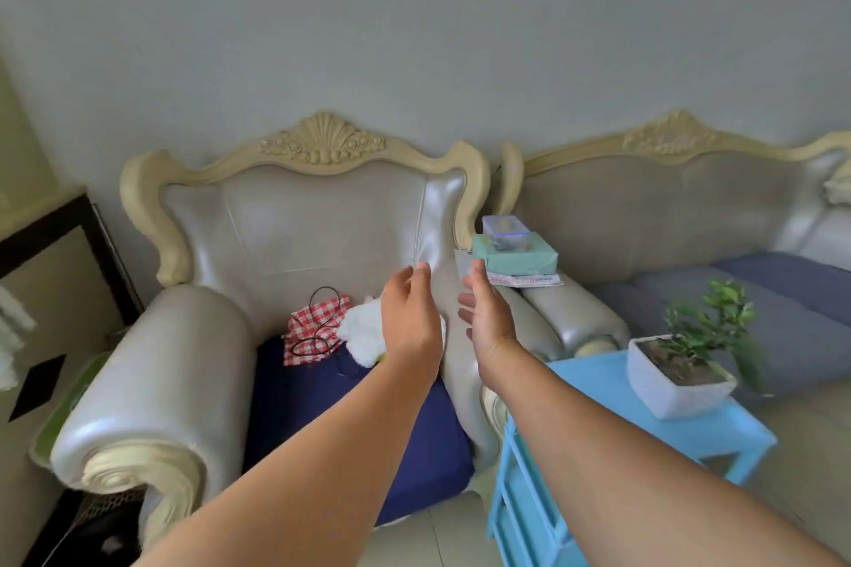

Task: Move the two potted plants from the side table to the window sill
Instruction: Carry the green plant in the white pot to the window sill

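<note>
On the armchair point(294, 244), which had glossy pearl leather and a carved cream frame, a red checked cloth point(313, 327) and a fluffy white thing point(364, 331) lay on the dark blue seat cushion point(350, 419). In front of the armchair, the left hand point(410, 322) and the right hand point(488, 313) were raised, palms facing, fingers spread and holding nothing. Right of the armchair stood the light blue side table point(598, 387). On it sat one potted plant point(686, 364): a white squarish pot with dark soil and small green leaves.
</note>
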A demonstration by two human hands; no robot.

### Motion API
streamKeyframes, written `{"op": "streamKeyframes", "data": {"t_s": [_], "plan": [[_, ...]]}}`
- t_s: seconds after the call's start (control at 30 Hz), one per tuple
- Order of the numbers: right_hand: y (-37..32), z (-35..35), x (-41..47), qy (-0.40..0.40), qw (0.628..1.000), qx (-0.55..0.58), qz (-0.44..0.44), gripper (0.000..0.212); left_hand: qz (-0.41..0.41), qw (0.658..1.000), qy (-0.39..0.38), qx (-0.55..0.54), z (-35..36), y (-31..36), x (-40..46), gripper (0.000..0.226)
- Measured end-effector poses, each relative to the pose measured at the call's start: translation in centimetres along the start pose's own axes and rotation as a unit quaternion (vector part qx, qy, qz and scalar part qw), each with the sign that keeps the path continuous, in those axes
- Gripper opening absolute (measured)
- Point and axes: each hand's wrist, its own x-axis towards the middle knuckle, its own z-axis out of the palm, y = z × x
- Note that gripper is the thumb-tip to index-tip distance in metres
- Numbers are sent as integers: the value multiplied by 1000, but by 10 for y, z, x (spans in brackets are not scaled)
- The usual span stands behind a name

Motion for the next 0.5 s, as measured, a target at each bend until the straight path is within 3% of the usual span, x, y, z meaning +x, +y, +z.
{"op": "streamKeyframes", "data": {"t_s": [0.37, 0.5], "plan": [[7, -104, 47, 107, 994, 1, 3, 56, -26, 996, -87, 13, 110, -39, -5, 43], [13, -136, 64, 152, 988, 0, 15, 68, -36, 992, -118, 15, 142, -54, -2, 42]]}}
